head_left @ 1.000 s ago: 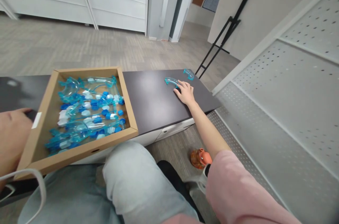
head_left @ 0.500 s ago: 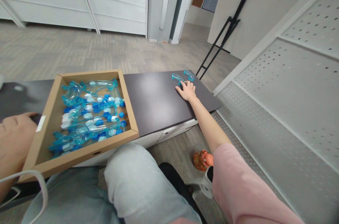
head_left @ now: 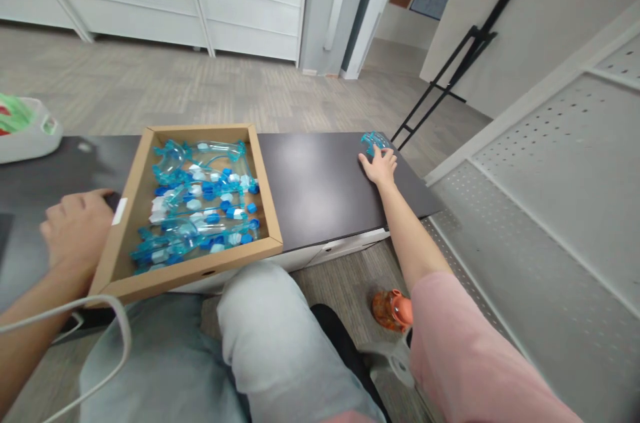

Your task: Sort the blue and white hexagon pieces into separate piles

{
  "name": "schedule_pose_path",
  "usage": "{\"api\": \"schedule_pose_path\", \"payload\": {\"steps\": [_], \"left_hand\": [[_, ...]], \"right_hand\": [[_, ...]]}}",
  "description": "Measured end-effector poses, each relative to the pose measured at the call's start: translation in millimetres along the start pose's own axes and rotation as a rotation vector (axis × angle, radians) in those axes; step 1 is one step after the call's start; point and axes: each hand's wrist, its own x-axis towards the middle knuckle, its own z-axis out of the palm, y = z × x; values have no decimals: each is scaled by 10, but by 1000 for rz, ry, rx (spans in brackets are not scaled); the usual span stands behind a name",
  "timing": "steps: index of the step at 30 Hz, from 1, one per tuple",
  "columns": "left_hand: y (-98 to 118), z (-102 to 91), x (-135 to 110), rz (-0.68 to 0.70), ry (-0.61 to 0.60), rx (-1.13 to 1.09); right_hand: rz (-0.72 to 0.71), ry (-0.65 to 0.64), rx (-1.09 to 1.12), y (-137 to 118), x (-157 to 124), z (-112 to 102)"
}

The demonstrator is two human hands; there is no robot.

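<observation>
At the right end of the dark tabletop, my right hand [head_left: 381,168] has its fingers spread and its fingertips against clear blue curved tube pieces [head_left: 374,139], which lie close together. My left hand [head_left: 80,226] rests on the table just left of a shallow cardboard box [head_left: 270,210]. Its fingers are curled beside a small dark shape at the box's wall; what they hold, if anything, I cannot make out. Inside the box lie clear blue tube parts [head_left: 173,158] and many blue and white faceted pieces [head_left: 213,218].
A white basket [head_left: 30,136] with green and red contents stands at the far left. A white cable [head_left: 123,326] loops over my left forearm. On the floor sits an orange-lidded jar [head_left: 393,310]. Perforated panels [head_left: 540,223] rise on the right.
The view has swung left, bringing the basket and more of my left hand into sight. By my right hand, the two curved tubes, formerly apart, are now close together.
</observation>
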Motion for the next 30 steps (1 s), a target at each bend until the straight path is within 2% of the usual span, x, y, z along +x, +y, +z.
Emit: {"api": "schedule_pose_path", "payload": {"steps": [2, 4, 9, 12, 15, 18, 20, 22, 24, 26, 30], "left_hand": [[-85, 61, 8, -51, 196, -84], [-110, 91, 16, -73, 256, -79], [-86, 73, 0, 42, 228, -55], [-80, 87, -6, 42, 270, -85], [-82, 126, 12, 32, 296, -101], [-83, 145, 24, 31, 309, -114], [-79, 139, 21, 29, 312, -121], [-74, 126, 11, 27, 312, -126], [-68, 115, 3, 28, 308, -130], [-66, 112, -1, 32, 302, -135], [-69, 121, 3, 32, 289, -144]], "right_hand": [[7, 87, 27, 17, -3, 13], [-3, 170, 84, 42, -4, 14], [-84, 241, 236, -4, -64, -19], [-287, 218, 382, -309, -275, -91], [-670, 78, 473, -902, -689, -263], [-1046, -163, 417, -1637, -1201, -519], [-1200, -349, 374, -2071, -1515, -662], [-1305, -517, 338, -2385, -1770, -724], [-1366, -657, 290, -2562, -1953, -701], [-1374, -733, 251, -2628, -2064, -629], [-1335, -700, 309, -2606, -2118, -514]]}}
